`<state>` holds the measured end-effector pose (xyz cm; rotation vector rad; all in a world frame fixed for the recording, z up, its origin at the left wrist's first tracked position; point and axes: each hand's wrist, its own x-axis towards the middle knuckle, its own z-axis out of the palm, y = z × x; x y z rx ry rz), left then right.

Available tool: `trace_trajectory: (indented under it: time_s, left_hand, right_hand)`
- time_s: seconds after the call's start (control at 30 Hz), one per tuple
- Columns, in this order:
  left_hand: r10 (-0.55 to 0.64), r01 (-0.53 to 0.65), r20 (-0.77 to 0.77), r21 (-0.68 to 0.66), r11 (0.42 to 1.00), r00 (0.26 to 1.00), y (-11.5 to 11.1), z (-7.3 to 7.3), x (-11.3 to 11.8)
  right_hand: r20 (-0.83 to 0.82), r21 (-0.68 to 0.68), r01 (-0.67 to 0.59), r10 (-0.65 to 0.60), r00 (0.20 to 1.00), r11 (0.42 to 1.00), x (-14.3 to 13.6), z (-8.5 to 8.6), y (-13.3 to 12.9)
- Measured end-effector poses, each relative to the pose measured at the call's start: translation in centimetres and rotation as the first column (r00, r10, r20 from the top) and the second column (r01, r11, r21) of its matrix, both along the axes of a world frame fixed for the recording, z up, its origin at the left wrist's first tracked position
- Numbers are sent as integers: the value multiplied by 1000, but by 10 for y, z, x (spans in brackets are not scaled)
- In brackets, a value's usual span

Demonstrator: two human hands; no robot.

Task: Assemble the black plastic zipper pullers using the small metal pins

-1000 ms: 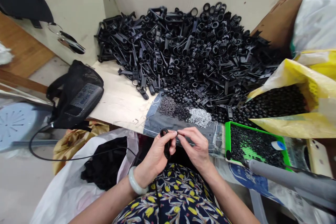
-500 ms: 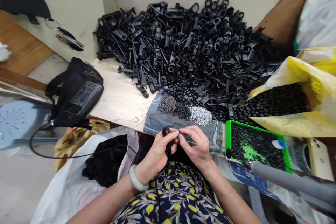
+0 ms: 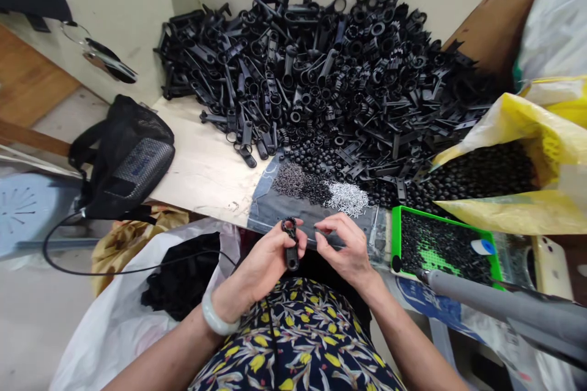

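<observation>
My left hand [image 3: 263, 263] is closed around a black plastic ring-ended handle [image 3: 291, 256], its ring end [image 3: 288, 224] pointing away from me and its narrower end hanging toward my lap. To the right, my right hand [image 3: 343, 250] is held apart from that part, thumb and forefinger curled close together. A tiny dark speck shows at its fingertips, too small to name. Just beyond both hands, a dark cloth mat [image 3: 284, 211] carries a heap of silver pins [image 3: 347, 197] and a heap of small brown-grey pieces [image 3: 290, 179].
Black plastic parts [image 3: 293, 67] are piled high at the back. A green tray [image 3: 397, 238] of small black pieces stands right, below a yellow bag [image 3: 495, 211] spilling black balls. A grey bar [image 3: 486, 296] crosses lower right. A black mesh bag [image 3: 132, 159] lies left.
My hands have drawn apart; the right fingertips have left the black handle. In my left hand the handle has turned, so its ring and length now show. The view has shifted slightly.
</observation>
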<state>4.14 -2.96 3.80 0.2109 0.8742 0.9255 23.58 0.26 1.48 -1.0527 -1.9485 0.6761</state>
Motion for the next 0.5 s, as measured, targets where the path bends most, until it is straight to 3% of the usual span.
trace_trajectory:
  time_s: [0.2, 0.5]
  left_hand:
    - [-190, 198, -138, 44, 979, 972, -1, 8, -16]
    - [-204, 221, -205, 64, 973, 957, -1, 2, -10]
  right_hand:
    - [21, -14, -101, 101, 995, 995, -7, 12, -6]
    - [59, 2, -109, 109, 992, 994, -19, 1, -2]
